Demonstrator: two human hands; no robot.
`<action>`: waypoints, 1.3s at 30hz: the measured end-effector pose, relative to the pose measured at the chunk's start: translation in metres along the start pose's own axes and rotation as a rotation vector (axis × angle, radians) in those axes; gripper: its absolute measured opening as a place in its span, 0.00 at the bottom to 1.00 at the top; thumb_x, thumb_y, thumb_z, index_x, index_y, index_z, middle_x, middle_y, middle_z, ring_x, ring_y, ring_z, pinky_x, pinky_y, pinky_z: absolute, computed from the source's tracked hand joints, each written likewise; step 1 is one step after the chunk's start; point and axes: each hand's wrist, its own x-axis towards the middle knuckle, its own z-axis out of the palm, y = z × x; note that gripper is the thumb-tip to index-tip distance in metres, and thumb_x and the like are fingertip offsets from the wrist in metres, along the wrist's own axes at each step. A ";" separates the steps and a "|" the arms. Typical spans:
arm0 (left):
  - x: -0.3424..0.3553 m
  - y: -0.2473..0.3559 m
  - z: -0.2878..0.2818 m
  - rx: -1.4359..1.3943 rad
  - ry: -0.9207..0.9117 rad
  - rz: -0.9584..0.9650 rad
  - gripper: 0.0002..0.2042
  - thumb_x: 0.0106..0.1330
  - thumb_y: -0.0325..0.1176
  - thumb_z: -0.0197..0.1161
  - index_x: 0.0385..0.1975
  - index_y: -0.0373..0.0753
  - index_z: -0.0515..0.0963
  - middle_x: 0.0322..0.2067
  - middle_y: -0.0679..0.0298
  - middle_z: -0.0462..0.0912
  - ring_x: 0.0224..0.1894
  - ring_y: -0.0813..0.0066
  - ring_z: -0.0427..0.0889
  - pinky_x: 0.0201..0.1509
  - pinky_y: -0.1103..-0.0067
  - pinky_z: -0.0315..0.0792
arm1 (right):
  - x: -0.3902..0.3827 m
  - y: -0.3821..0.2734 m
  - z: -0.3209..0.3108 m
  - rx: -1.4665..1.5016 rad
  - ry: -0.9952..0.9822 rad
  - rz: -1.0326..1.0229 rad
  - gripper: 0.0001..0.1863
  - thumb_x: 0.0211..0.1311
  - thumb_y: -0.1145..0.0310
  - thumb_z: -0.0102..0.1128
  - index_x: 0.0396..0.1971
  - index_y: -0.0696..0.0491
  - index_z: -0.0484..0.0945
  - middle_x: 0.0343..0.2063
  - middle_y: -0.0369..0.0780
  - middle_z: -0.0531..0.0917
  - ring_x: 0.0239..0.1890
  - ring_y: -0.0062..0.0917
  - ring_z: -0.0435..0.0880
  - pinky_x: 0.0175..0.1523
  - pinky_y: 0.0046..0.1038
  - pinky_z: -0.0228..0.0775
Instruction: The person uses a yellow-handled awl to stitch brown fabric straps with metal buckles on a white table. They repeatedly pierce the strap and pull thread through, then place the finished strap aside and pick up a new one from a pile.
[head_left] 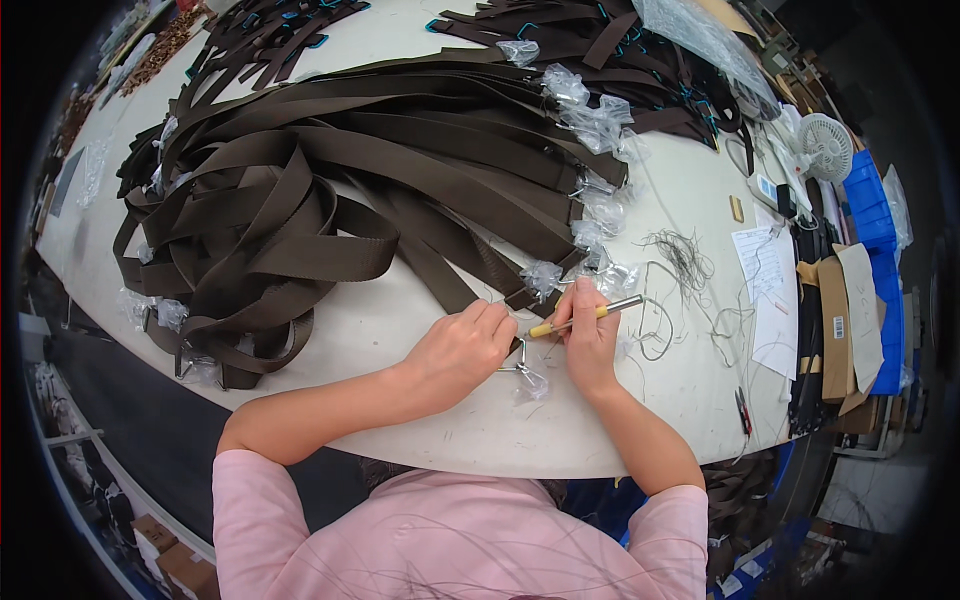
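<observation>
My left hand is closed around the end of a dark brown webbing strap, near the table's front edge. Just beside its fingers is a metal buckle with a scrap of clear plastic wrap on it. My right hand grips a slim pen-shaped tool, yellow and silver, its tip pointing left toward the strap end. What the tip touches is too small to tell. A large pile of the same straps spreads behind both hands, with plastic-wrapped metal fittings at their right ends.
Right of the pile lie tangled dark threads and a printed sheet. Small red-handled snips rest near the right edge. A white fan, blue bins and a cardboard box stand beyond. More straps lie at the back.
</observation>
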 end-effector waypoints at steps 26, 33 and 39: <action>-0.009 -0.012 -0.003 -0.389 0.017 -0.220 0.06 0.60 0.21 0.64 0.35 0.33 0.75 0.45 0.56 0.84 0.38 0.66 0.85 0.41 0.76 0.81 | 0.002 -0.003 -0.013 0.206 0.070 -0.084 0.27 0.83 0.58 0.40 0.19 0.54 0.68 0.18 0.34 0.70 0.19 0.16 0.74 0.21 0.19 0.64; -0.017 -0.038 -0.015 -0.983 -0.101 -0.425 0.02 0.68 0.22 0.59 0.36 0.30 0.75 0.55 0.47 0.82 0.48 0.69 0.87 0.57 0.75 0.79 | -0.027 -0.022 0.013 0.084 -0.085 0.003 0.27 0.83 0.58 0.39 0.19 0.53 0.70 0.18 0.34 0.72 0.18 0.13 0.65 0.24 0.18 0.56; -0.018 -0.038 -0.014 -0.992 -0.069 -0.378 0.03 0.68 0.22 0.58 0.37 0.30 0.75 0.54 0.45 0.83 0.48 0.68 0.87 0.57 0.74 0.80 | -0.018 -0.013 0.026 -0.030 -0.080 0.038 0.29 0.83 0.56 0.40 0.17 0.53 0.70 0.17 0.32 0.71 0.16 0.11 0.61 0.20 0.18 0.51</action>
